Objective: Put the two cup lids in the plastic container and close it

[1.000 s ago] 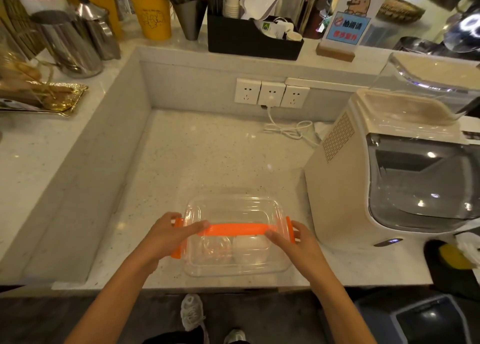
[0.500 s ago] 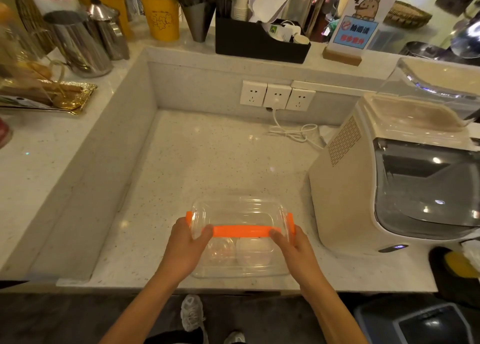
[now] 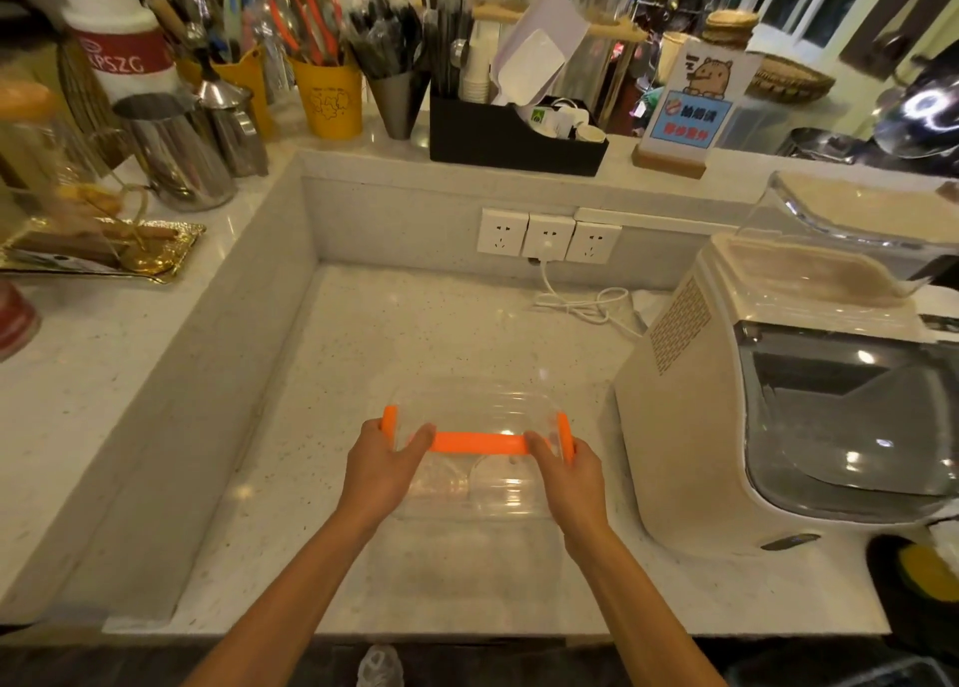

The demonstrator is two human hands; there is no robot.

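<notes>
While both hands (image 3: 381, 471) (image 3: 568, 473) clamp fingers on container (image 3: 477, 411) | lids (image 3: 498, 484) inside | closure looks nearly done, latches unconfirmed

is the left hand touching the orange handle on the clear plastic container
Touching. The head view shows the left hand with its thumb on the orange handle of the clear plastic container.

Pale speckled stone bench (image 3: 415, 333) sunk below a raised ledge (image 3: 155, 281) on the left and back. Three white wall sockets (image 3: 547, 237) on the back wall, one with a white cable (image 3: 586, 307) plugged in. Top right looks like windows (image 3: 799, 1), hard to tell. Warm indoor light, dark floor (image 3: 467, 665) below.
</notes>
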